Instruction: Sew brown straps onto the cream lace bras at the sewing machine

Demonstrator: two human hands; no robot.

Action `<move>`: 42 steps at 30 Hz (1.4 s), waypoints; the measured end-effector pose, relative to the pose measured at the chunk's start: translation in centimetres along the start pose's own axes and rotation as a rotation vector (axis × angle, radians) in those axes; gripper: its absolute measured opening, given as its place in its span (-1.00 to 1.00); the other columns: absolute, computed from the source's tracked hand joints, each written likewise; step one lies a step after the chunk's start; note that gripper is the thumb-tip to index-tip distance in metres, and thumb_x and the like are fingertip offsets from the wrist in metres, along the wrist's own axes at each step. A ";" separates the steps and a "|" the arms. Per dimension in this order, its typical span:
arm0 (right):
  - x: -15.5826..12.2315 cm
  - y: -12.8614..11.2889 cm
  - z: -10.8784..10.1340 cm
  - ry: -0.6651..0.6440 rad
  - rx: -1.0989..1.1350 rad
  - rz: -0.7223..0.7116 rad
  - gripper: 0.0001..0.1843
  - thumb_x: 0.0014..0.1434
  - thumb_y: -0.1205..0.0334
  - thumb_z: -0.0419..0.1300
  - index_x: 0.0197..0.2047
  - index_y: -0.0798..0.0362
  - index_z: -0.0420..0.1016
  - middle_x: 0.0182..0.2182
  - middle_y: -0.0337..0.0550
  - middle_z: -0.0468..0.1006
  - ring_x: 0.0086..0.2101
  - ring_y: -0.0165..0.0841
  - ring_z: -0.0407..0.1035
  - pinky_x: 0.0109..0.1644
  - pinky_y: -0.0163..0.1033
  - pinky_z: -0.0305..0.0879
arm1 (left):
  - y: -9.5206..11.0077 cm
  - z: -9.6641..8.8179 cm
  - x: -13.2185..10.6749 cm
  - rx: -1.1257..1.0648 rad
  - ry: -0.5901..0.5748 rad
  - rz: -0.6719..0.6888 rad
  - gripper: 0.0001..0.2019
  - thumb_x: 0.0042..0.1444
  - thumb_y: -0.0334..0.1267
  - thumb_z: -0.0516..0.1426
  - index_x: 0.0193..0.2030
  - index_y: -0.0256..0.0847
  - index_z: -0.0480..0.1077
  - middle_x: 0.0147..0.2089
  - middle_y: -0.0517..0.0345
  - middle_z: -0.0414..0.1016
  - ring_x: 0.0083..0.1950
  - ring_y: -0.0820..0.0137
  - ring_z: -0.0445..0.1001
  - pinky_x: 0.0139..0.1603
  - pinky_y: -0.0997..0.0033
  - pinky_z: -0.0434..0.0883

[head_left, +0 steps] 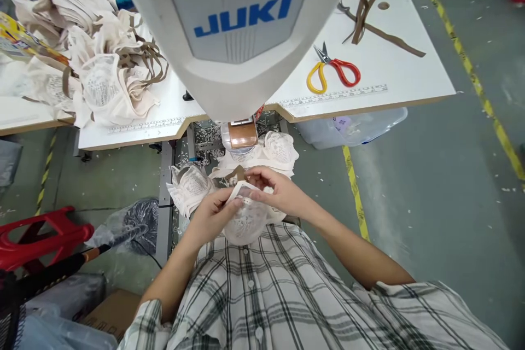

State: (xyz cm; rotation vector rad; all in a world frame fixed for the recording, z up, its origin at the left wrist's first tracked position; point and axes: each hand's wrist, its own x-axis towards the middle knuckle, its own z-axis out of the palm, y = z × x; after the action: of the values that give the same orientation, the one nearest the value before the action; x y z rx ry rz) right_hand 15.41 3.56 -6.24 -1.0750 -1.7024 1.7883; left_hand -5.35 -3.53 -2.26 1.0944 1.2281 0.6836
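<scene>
A cream lace bra [246, 222] hangs between my hands, just above my lap. My left hand [211, 217] pinches the edge of one cup between thumb and fingers. On the other side of the same cup, my right hand [276, 191] has its fingers bent and closed on the upper edge. A short brown strap [238, 175] sticks up between the hands. More of the lace fabric spreads to both sides beneath them. Directly ahead is the head of a white JUKI sewing machine [241, 22], its lower part [241, 134] just beyond the bra.
Bras with brown straps [98, 82] are heaped on the left of the white table [394, 71]. Red-and-yellow scissors [332, 68] and brown strips [365, 11] lie on its right. A clear plastic bin [353, 128] is under the table; a red stool [41, 235] stands at left.
</scene>
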 end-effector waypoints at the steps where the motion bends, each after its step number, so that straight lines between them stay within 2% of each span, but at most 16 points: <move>1: 0.2 1.1 -0.5 0.037 -0.123 -0.010 -0.44 0.15 -0.12 0.26 0.13 -0.02 0.39 -0.12 -0.08 0.50 -0.14 -0.26 0.41 -0.03 -0.12 0.37 | -0.1 -0.3 -0.2 -0.044 0.008 -0.004 -0.67 0.27 -0.07 0.13 0.05 -0.21 0.51 -0.19 0.08 0.52 -0.17 0.33 0.44 -0.18 0.43 0.35; 4: 0.7 4.9 -1.4 0.095 -0.393 0.045 -0.42 0.16 -0.17 0.23 0.12 0.00 0.39 -0.01 0.01 0.47 -0.02 -0.15 0.40 0.10 -0.01 0.34 | -0.2 -1.0 -0.6 -0.145 0.023 -0.038 -0.62 0.26 -0.08 0.16 0.15 -0.16 0.47 -0.10 0.04 0.54 -0.11 0.30 0.46 -0.12 0.41 0.37; 8: 0.6 7.8 -0.7 -0.059 -0.559 0.045 -0.44 0.22 -0.14 0.18 0.17 0.01 0.37 0.05 0.06 0.45 0.06 -0.09 0.35 0.13 0.02 0.32 | 0.0 -1.3 -1.2 -0.217 0.023 -0.065 -0.58 0.22 -0.08 0.20 0.17 -0.16 0.46 -0.08 0.02 0.56 -0.09 0.27 0.48 -0.10 0.39 0.39; 15: -0.2 7.3 1.4 -0.118 -0.846 0.025 -0.43 0.28 -0.06 0.14 0.25 0.07 0.32 0.12 0.16 0.43 0.14 0.00 0.30 0.14 0.08 0.30 | 0.7 -1.4 -2.1 -0.204 0.017 -0.039 -0.56 0.22 -0.09 0.18 0.21 -0.15 0.44 -0.07 -0.03 0.58 -0.11 0.26 0.50 -0.13 0.38 0.40; 18: -0.5 7.3 1.6 -0.120 -0.936 0.074 -0.48 0.32 -0.02 0.08 0.21 0.11 0.37 0.08 0.18 0.46 0.11 0.01 0.33 0.16 0.08 0.26 | 0.8 -1.6 -2.4 -0.193 0.003 -0.029 -0.58 0.21 -0.09 0.19 0.17 -0.16 0.48 -0.06 -0.04 0.60 -0.10 0.24 0.52 -0.15 0.38 0.41; 21: -1.0 7.2 1.0 -0.062 -0.944 0.150 -0.49 0.28 -0.01 0.12 0.18 0.11 0.39 0.05 0.20 0.45 0.07 0.02 0.35 0.12 0.07 0.27 | 1.0 -1.7 -3.0 -0.202 0.011 -0.037 -0.61 0.19 -0.10 0.21 0.11 -0.17 0.52 -0.06 -0.06 0.61 -0.12 0.21 0.54 -0.18 0.38 0.44; 24: -1.6 7.0 -0.3 0.005 -0.730 0.255 -0.45 0.22 0.01 0.18 0.20 0.14 0.35 0.03 0.21 0.45 -0.02 -0.02 0.37 0.00 0.00 0.31 | 0.9 -2.6 -4.0 -0.223 0.062 -0.050 -0.63 0.16 -0.09 0.23 0.07 -0.16 0.55 -0.11 -0.05 0.63 -0.18 0.21 0.56 -0.24 0.38 0.46; 28: -3.3 6.0 -1.8 -0.105 -0.192 0.296 -0.53 0.21 -0.15 0.15 -0.14 0.14 0.50 -0.23 -0.02 0.56 -0.23 -0.21 0.43 -0.12 -0.13 0.33 | -0.1 -5.5 -4.2 -0.150 0.173 -0.062 -0.55 0.08 0.01 0.26 0.01 -0.26 0.56 -0.16 -0.10 0.63 -0.23 0.20 0.55 -0.24 0.31 0.48; 31: -4.4 3.9 -1.1 0.030 0.343 0.244 -0.44 0.16 -0.27 0.17 -0.13 0.10 0.49 -0.31 -0.12 0.56 -0.33 -0.33 0.43 -0.18 -0.21 0.35 | -0.6 -6.7 -2.0 0.155 0.479 0.005 -0.44 0.08 0.04 0.25 0.16 -0.23 0.44 0.15 -0.18 0.49 0.13 0.03 0.45 0.11 0.09 0.41; 33: -4.6 2.0 0.0 0.103 0.539 0.181 -0.43 0.13 -0.28 0.20 -0.10 0.07 0.49 -0.32 -0.15 0.54 -0.36 -0.37 0.41 -0.21 -0.24 0.35 | -0.6 -5.5 0.1 0.328 0.607 0.107 -0.37 0.10 0.04 0.23 0.27 -0.18 0.32 0.33 -0.16 0.30 0.36 0.01 0.23 0.33 0.00 0.21; 34: -4.5 1.0 0.5 0.096 0.542 0.136 -0.45 0.14 -0.27 0.20 -0.10 0.07 0.50 -0.32 -0.16 0.54 -0.35 -0.38 0.40 -0.21 -0.25 0.34 | -0.5 -4.4 1.2 0.349 0.558 0.148 -0.35 0.11 0.04 0.22 0.30 -0.17 0.29 0.36 -0.15 0.26 0.40 0.02 0.16 0.38 -0.01 0.13; 35: -4.3 0.0 0.9 0.065 0.500 0.080 -0.47 0.16 -0.26 0.18 -0.12 0.07 0.51 -0.30 -0.16 0.53 -0.31 -0.38 0.39 -0.19 -0.25 0.33 | -0.4 -3.0 2.1 0.312 0.426 0.171 -0.37 0.13 0.06 0.20 0.28 -0.17 0.30 0.34 -0.14 0.30 0.39 0.04 0.19 0.39 0.00 0.11; 37: -3.8 -1.5 0.8 -0.028 0.354 -0.038 -0.48 0.23 -0.24 0.11 -0.14 0.09 0.51 -0.27 -0.16 0.51 -0.27 -0.38 0.36 -0.17 -0.26 0.31 | -0.3 -0.4 3.4 0.153 0.089 0.131 -0.46 0.14 0.09 0.18 0.16 -0.21 0.41 0.16 -0.12 0.47 0.25 0.08 0.36 0.27 0.10 0.27; 38: -3.5 -2.0 0.2 -0.093 0.274 -0.080 -0.48 0.26 -0.23 0.08 -0.15 0.10 0.51 -0.29 -0.17 0.50 -0.28 -0.39 0.35 -0.19 -0.28 0.30 | -0.3 0.7 3.8 0.062 -0.004 0.069 -0.50 0.16 0.11 0.16 0.06 -0.23 0.46 0.01 -0.08 0.55 0.09 0.12 0.46 0.12 0.19 0.37; 40: -2.6 -2.4 -2.2 -0.188 0.109 -0.103 -0.49 0.30 -0.19 0.04 -0.19 0.11 0.51 -0.35 -0.21 0.48 -0.35 -0.43 0.33 -0.27 -0.32 0.27 | -0.2 1.9 4.2 -0.104 -0.044 -0.059 -0.56 0.17 0.13 0.15 -0.13 -0.25 0.50 -0.27 0.06 0.55 -0.21 0.28 0.47 -0.19 0.37 0.39; 42: -0.8 -2.3 -5.9 -0.103 -0.156 -0.057 -0.56 0.32 -0.10 0.04 -0.24 0.10 0.51 -0.40 -0.24 0.49 -0.40 -0.44 0.34 -0.31 -0.34 0.26 | -0.1 2.1 4.4 -0.207 0.017 -0.133 -0.59 0.16 0.13 0.17 -0.26 -0.25 0.48 -0.40 0.17 0.47 -0.35 0.39 0.38 -0.32 0.47 0.30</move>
State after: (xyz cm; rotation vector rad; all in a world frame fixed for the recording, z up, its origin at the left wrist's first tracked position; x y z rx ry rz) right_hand 20.04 7.02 -3.42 -1.0015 -1.9419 1.7260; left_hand -2.23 -0.26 -4.13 0.8307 1.2040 0.7018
